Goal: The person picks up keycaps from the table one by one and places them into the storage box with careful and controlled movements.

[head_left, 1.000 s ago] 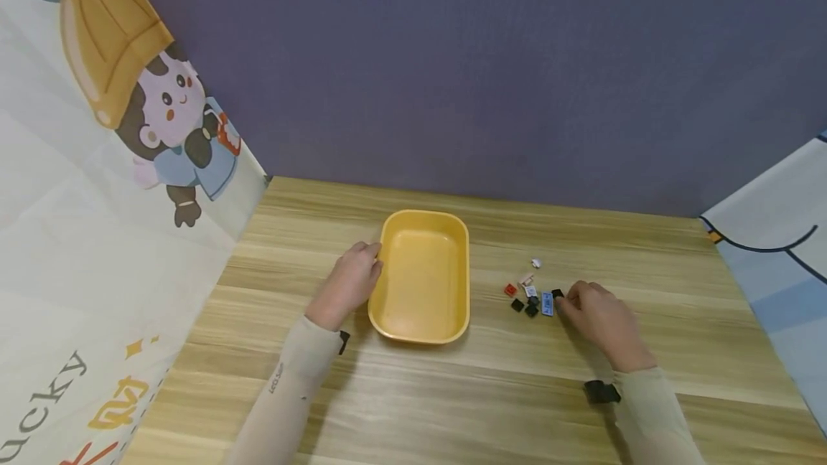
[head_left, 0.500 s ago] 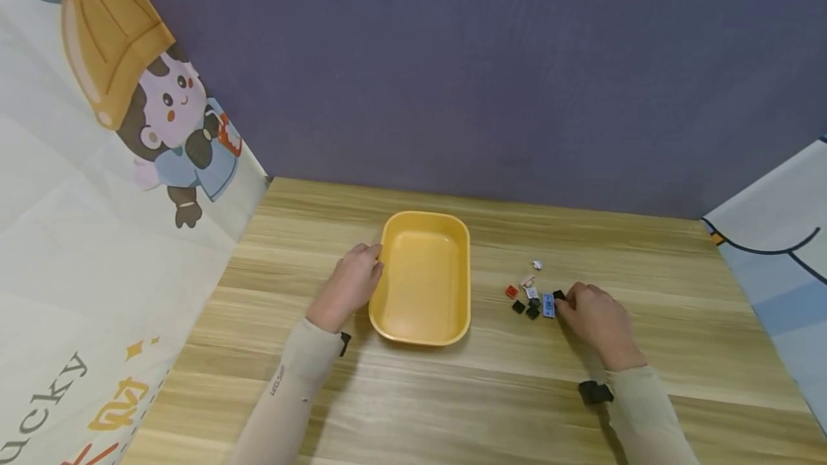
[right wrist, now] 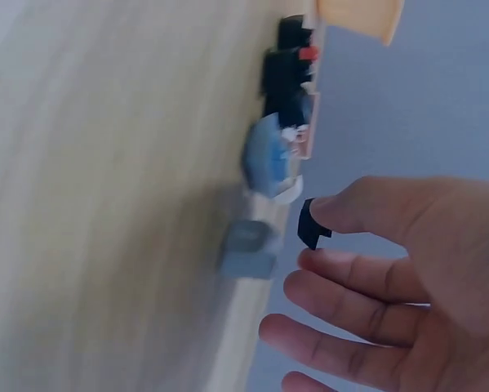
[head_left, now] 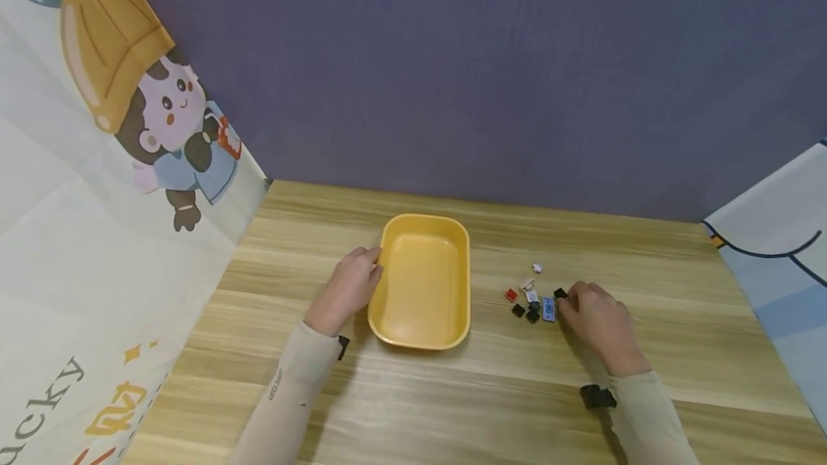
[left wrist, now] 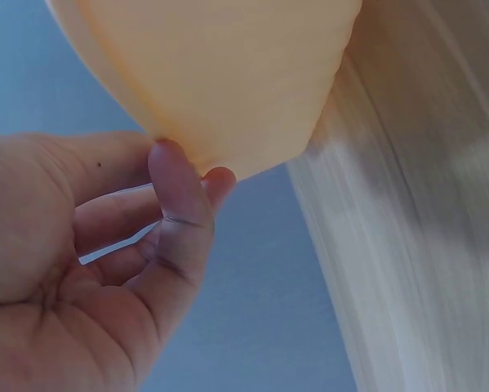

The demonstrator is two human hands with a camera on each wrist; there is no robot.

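Note:
My left hand [head_left: 349, 284] pinches the left rim of a yellow plastic tray [head_left: 420, 282]; in the left wrist view its thumb and fingers hold the tray's edge. To the right of the tray, my right hand [head_left: 599, 321] hovers low over the table. In the right wrist view its thumb and index finger pinch a small black toy brick [right wrist: 310, 225]. Left of these fingertips lies a light blue brick [head_left: 548, 309] with a printed marking. A black piece [head_left: 560, 293] shows at the fingertips in the head view; whether it is the pinched brick, I cannot tell.
Between tray and right hand lie a red brick [head_left: 511, 295], a white piece [head_left: 532, 296], a pinkish piece [head_left: 527, 283] and several black bricks [head_left: 518, 311]. A small white piece [head_left: 538, 268] lies farther back. A greyish block [right wrist: 251, 249] rests near the right fingers.
The right wrist has shifted slightly left, while its fingertips stay beside the blue brick. The left hand keeps its hold on the tray.

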